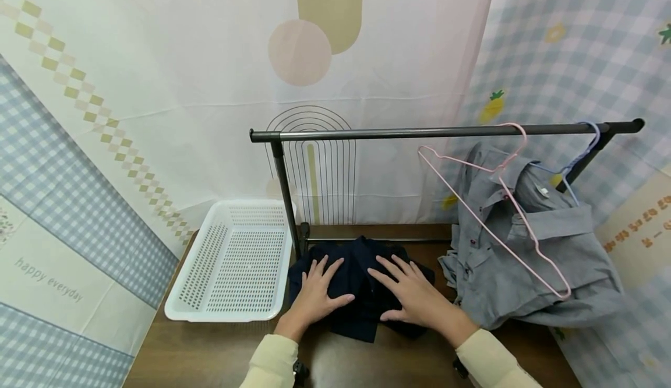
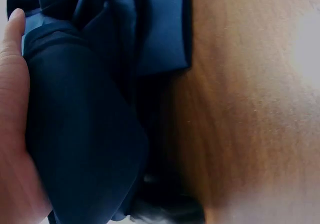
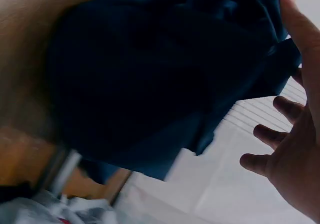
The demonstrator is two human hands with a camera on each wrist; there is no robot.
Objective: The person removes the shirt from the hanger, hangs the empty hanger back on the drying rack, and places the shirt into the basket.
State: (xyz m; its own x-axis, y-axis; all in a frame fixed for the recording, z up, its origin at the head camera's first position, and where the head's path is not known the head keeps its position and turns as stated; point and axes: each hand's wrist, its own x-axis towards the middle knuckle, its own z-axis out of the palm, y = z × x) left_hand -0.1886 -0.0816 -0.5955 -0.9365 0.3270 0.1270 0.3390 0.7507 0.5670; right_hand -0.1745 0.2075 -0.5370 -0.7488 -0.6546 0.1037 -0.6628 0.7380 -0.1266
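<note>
Two bare hands in pale cream long sleeves

The left hand [image 1: 314,295] and right hand [image 1: 414,297] wear no gloves, rings or watch; soft, pale yellow-cream knit sleeves [image 1: 272,362] cover both forearms and end at plain cuffs just behind the wrists.

Pretty tight in the middle. Both hands lie flat on the dark navy garment [image 1: 362,295], boxed in by the white basket [image 1: 233,263] just to the left and the grey shirt [image 1: 524,260] heaped on the right. The rack's upright post [image 1: 285,196] stands right behind the basket corner, with the rail [image 1: 445,132] overhead. Bare table [image 1: 209,353] in front near the sleeves is the open way in.
</note>
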